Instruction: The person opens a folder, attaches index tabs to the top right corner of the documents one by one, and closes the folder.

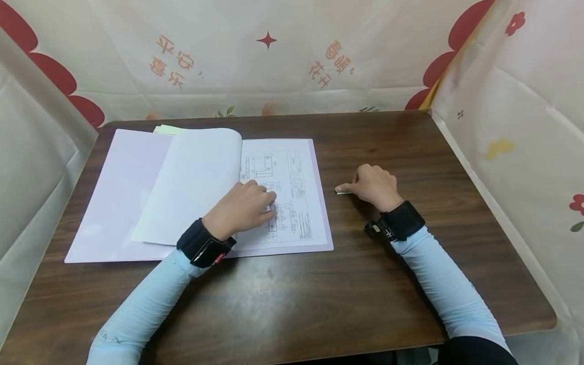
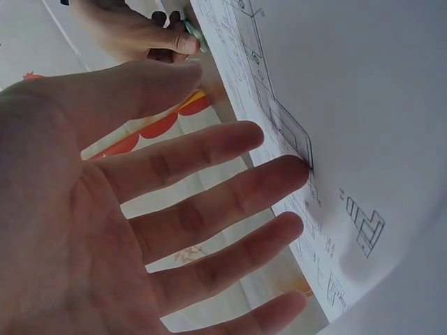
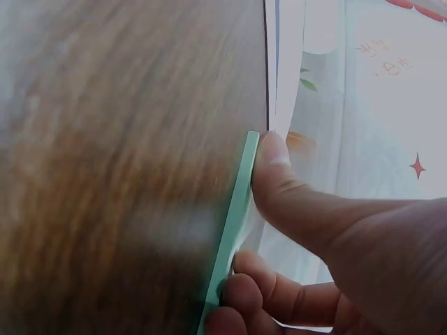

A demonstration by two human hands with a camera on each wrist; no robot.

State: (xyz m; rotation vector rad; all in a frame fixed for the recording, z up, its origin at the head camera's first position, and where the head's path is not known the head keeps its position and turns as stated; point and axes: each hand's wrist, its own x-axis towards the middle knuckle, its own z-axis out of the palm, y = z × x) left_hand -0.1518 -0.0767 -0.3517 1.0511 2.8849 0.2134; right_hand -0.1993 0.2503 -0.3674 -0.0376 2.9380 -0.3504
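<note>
My left hand [image 1: 243, 209] lies over a page of technical line drawings [image 1: 298, 213], fingers spread and nearly straight. In the left wrist view its middle fingertip [image 2: 297, 167] is right at a printed outline on the paper. The page belongs to an open lilac folder [image 1: 116, 172], whose turned white sheet [image 1: 201, 167] bulges up along the spine. Right of the folder, my right hand [image 1: 376, 186] holds a thin green pad [image 3: 234, 216] low over the table, thumb and curled fingers along one side. Edge-on, the pad looks like a stack of sticky notes.
Pale green paper [image 1: 168, 130] pokes out behind the folder's top edge. The brown wooden table [image 1: 274, 304] extends in front and to the right. Patterned white cloth [image 1: 296, 71] hangs behind the table and at both sides.
</note>
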